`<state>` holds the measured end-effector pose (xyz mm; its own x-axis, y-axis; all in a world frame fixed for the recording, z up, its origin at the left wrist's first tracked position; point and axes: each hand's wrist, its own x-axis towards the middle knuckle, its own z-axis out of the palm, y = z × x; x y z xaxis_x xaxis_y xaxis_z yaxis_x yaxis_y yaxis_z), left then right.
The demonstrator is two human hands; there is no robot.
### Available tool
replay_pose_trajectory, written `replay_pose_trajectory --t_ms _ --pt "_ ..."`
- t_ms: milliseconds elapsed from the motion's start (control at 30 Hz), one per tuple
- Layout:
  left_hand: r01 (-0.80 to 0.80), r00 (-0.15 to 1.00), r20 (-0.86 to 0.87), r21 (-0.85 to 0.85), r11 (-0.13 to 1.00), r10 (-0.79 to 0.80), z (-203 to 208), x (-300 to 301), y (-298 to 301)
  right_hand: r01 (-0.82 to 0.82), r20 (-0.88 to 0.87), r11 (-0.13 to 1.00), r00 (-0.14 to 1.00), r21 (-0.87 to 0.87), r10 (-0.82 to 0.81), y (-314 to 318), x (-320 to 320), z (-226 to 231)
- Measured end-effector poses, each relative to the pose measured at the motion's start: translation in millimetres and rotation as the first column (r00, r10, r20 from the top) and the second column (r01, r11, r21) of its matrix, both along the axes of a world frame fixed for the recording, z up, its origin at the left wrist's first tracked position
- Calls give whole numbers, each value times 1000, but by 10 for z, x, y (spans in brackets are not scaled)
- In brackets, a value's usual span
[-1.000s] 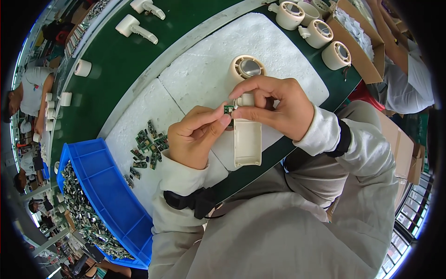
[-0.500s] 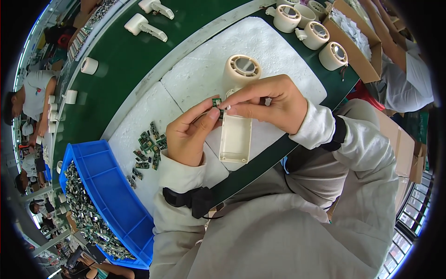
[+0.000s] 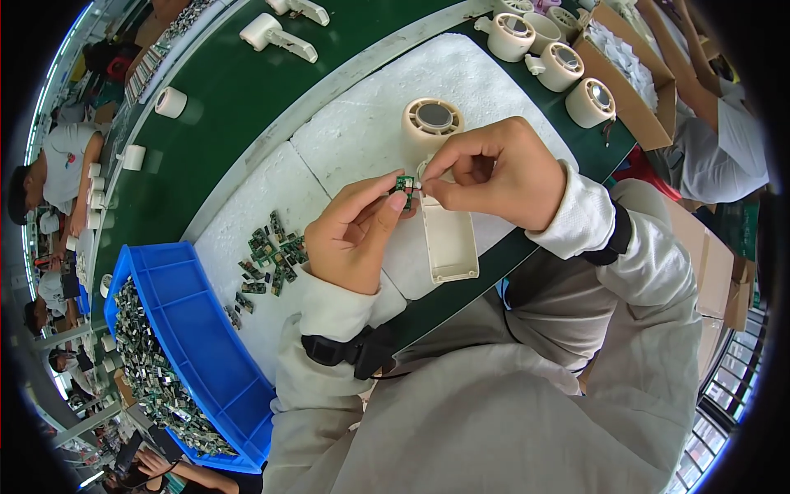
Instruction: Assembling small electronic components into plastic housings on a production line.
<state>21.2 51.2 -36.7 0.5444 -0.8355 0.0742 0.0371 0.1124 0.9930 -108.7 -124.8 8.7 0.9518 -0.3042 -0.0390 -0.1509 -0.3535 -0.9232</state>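
My left hand (image 3: 350, 239) pinches a small green circuit board (image 3: 404, 184) between thumb and fingertips. Close against the board's right edge, my right hand (image 3: 510, 177) has thumb and forefinger closed on a tiny white connector (image 3: 418, 186), partly hidden by the fingertips. Whether the connector is seated in the board, I cannot tell. Below both hands lies a cream fan housing (image 3: 451, 243), its hollow handle open upward and its round head (image 3: 434, 115) beyond my fingers. Left of my left hand, several loose circuit boards (image 3: 271, 253) are heaped on the white foam sheet (image 3: 362, 99).
A blue bin (image 3: 202, 321) full of circuit boards stands at the left. The green conveyor (image 3: 222, 115) carries cream housings past the foam. More fan housings (image 3: 562, 66) stand at the far right beside a cardboard box (image 3: 658, 123) of white pieces. Other people sit around.
Both hands have shifted a little right with the board and connector. The housing's open handle has swung right at its near end. Parts on the conveyor have moved away and rightward.
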Motion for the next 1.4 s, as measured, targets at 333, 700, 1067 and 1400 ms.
replay_pose_trajectory --t_ms 333,700,1067,1400 --pt "-91 952 294 0 996 87 59 -99 -12 181 363 776 930 -604 66 80 -14 -112" --pt "-131 916 384 20 991 114 50 -97 10 259 437 568 877 -781 201 71 1 -163" --pt "-90 972 218 -8 996 89 24 -71 19 221 408 794 912 -566 37 157 -10 -186" --pt "-334 539 751 -224 916 380 70 -178 -70 343 252 937 903 63 -348 469 128 -90"
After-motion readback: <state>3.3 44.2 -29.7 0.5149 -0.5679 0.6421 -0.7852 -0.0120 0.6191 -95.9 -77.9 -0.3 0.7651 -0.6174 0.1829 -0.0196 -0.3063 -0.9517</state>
